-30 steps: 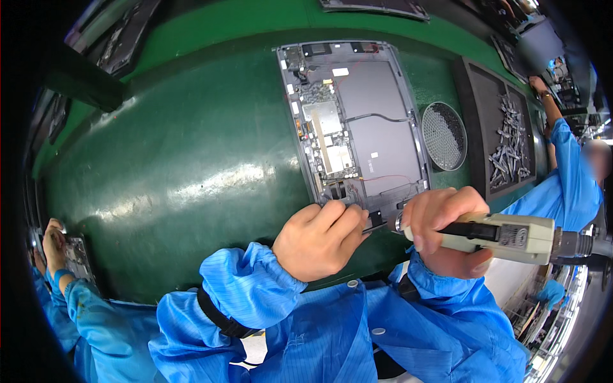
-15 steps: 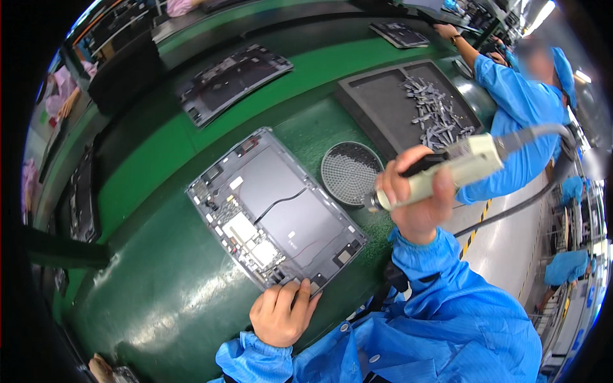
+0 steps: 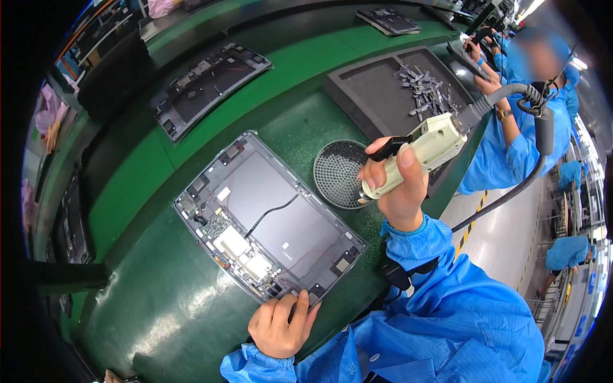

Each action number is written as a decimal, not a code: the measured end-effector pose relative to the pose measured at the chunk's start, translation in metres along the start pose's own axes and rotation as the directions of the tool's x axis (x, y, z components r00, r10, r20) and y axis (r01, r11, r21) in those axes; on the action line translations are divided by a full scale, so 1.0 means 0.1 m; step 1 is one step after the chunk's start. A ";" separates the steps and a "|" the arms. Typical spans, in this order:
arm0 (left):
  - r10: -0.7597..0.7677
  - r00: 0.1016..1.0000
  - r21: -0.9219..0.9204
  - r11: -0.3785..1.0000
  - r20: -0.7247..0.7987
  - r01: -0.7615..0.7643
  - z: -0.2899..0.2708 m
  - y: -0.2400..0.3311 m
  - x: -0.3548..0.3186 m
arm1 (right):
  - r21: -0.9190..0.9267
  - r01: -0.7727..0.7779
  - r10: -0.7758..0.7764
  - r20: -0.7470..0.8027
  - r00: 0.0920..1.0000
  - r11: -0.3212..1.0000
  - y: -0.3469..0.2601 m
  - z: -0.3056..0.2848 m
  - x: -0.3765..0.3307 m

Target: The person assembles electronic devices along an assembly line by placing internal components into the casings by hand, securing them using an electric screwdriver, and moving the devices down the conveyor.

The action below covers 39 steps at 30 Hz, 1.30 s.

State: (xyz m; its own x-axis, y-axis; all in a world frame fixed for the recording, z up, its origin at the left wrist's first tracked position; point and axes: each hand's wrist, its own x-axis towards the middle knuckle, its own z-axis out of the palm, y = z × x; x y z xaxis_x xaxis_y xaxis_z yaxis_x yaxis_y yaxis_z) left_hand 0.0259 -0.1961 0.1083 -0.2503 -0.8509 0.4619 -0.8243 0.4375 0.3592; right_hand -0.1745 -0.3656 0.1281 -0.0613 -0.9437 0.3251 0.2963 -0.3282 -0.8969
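Note:
An opened laptop base (image 3: 290, 220) lies at a slant on the green bench, its silver battery cover, circuit board and a black cable exposed. My left hand (image 3: 280, 324) grips the near corner of this base, fingertips on its edge and thumb hidden. In my right hand (image 3: 403, 191) is a cream electric screwdriver (image 3: 429, 148), with my fingers wrapped round its body. A grey cord leaves its back end. The tip points down and left over the right rim of a round screw dish (image 3: 338, 173), whose dimpled plate has dark screws heaped at the far side.
Beyond the dish, a dark foam tray (image 3: 377, 89) holds many small grey parts. Other opened laptop bases (image 3: 207, 86) lie on the bright green strip behind. A co-worker in blue (image 3: 511, 140) works at the far right. The screwdriver's cord (image 3: 504, 201) loops down at my right.
My right hand has moved slightly left with the screwdriver, bringing its tip over the dish rim. The left hand stays at the laptop base's corner. The co-worker's arms have shifted; bases on the strip appear further left.

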 end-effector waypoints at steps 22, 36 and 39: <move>0.044 0.999 -0.025 0.999 -0.031 -0.045 0.00 -0.08 -0.05 | 0.017 0.031 -0.030 -0.039 0.999 0.999 0.02 0.03 -0.03; 0.086 0.996 -0.065 0.994 -0.001 -0.085 -0.10 -0.14 -0.12 | 0.008 0.073 -0.073 -0.061 0.995 0.997 -0.11 0.04 -0.09; 0.076 0.997 -0.073 0.994 0.003 -0.076 -0.11 -0.16 -0.14 | 0.028 0.101 -0.100 -0.056 0.993 0.994 -0.23 0.03 -0.11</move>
State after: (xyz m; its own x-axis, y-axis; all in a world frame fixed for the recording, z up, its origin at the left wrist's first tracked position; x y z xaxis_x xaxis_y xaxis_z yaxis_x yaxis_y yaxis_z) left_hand 0.0481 -0.1883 0.1046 -0.3139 -0.8160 0.4855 -0.7637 0.5208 0.3816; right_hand -0.1774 -0.3480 0.1460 -0.1441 -0.9071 0.3956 0.3147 -0.4210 -0.8507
